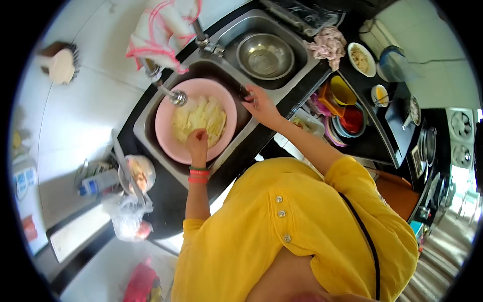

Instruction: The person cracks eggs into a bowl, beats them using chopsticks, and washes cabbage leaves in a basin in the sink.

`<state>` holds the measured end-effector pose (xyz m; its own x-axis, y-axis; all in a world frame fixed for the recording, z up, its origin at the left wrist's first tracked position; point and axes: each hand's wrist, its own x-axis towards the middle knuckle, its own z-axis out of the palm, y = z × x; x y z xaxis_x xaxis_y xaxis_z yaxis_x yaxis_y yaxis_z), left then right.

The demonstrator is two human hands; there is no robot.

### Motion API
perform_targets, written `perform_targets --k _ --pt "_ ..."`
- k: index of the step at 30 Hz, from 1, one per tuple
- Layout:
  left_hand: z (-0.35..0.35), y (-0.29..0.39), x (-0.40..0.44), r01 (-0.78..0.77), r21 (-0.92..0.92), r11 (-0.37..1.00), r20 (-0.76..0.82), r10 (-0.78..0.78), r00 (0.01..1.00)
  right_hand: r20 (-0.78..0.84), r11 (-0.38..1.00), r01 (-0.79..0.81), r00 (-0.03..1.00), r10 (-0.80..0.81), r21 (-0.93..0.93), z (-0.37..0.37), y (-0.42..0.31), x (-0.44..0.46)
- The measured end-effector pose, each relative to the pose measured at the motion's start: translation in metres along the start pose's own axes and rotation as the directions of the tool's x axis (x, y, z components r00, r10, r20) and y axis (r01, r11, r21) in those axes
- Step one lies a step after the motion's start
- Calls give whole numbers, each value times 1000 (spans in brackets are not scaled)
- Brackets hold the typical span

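Observation:
A pink basin (166, 137) stands in the left bowl of the steel sink (143, 126), with pale yellow-green leaves (204, 117) in it. My left hand (196, 141), with red and green bands at the wrist, is at the near part of the leaves, its fingers bent together; what they hold, if anything, is hidden. Beyond the basin's right rim, my right hand (259, 104) is over the sink's edge near the divider, fingers apart and holding nothing. The tap's spout (178, 97) hangs above the basin's left side.
In the right sink bowl sits a metal bowl (265, 56). A crumpled cloth (328, 44) and a white dish of food (361, 59) are at the right. Left of the sink are a tub (143, 173) and a plastic bag (125, 216). A red-edged cloth (158, 30) hangs over the tap.

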<state>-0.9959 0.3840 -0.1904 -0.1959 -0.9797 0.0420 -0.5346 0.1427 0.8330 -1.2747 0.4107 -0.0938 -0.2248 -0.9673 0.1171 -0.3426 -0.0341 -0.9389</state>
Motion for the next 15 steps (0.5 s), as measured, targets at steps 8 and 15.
perform_targets --k 8,15 --pt "36 37 25 -155 261 953 -126 193 973 -282 825 -564 797 534 -34 -166 77 -209" --pt "53 69 -4 -285 286 915 55 281 958 -374 157 -983 182 910 -95 -190 127 -446"
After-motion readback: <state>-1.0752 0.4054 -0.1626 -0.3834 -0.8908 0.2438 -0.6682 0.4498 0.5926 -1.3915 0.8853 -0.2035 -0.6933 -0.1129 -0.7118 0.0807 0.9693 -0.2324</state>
